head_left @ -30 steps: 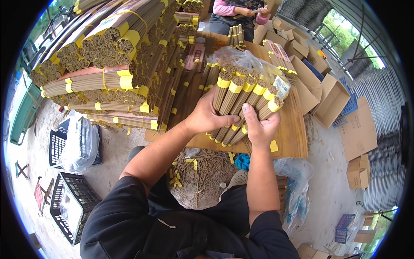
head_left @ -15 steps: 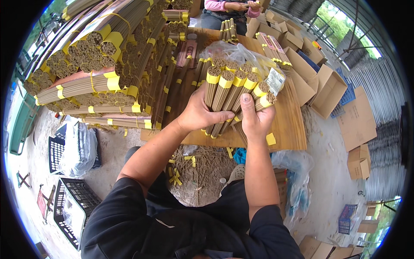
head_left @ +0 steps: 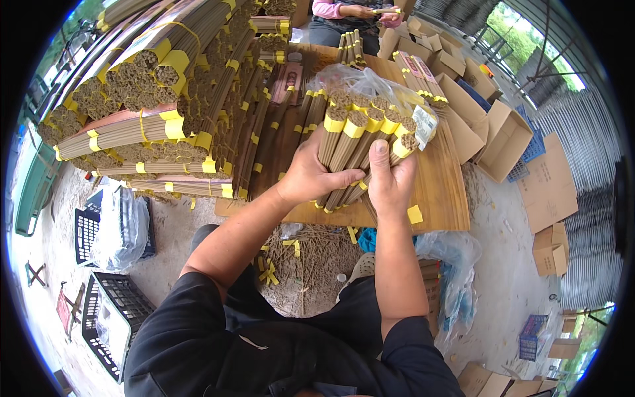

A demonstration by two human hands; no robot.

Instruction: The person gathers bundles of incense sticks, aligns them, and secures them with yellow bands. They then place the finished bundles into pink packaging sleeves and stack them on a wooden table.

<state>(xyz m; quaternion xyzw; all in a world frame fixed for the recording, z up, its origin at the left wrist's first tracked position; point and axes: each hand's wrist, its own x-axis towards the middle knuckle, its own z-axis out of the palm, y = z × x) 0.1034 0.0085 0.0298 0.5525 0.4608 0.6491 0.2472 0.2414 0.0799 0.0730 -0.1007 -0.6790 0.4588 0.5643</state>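
A cluster of incense stick bundles (head_left: pixel 352 132), brown and wrapped with yellow paper bands, stands tilted over the wooden table (head_left: pixel 440 188). Around its left side wraps my left hand (head_left: pixel 307 173), thumb laid across the front. My right hand (head_left: pixel 391 180) closes on the right side, its thumb pointing up along the bundles. The fingers of both hands are mostly hidden behind the sticks. Clear plastic film (head_left: pixel 364 83) and a small silvery packet (head_left: pixel 424 126) lie just beyond the cluster.
A tall pile of banded incense bundles (head_left: pixel 142 99) rises at the left. Open cardboard boxes (head_left: pixel 506 142) stand right of the table. Across it, another person's hands (head_left: pixel 370 12) hold a thin banded piece. Black plastic crates (head_left: pixel 119 311) sit on the floor at lower left.
The bundles in my hands have been squeezed closer together and turned slightly, with my right hand shifting a little left. The other person's hands now hold the thin piece level.
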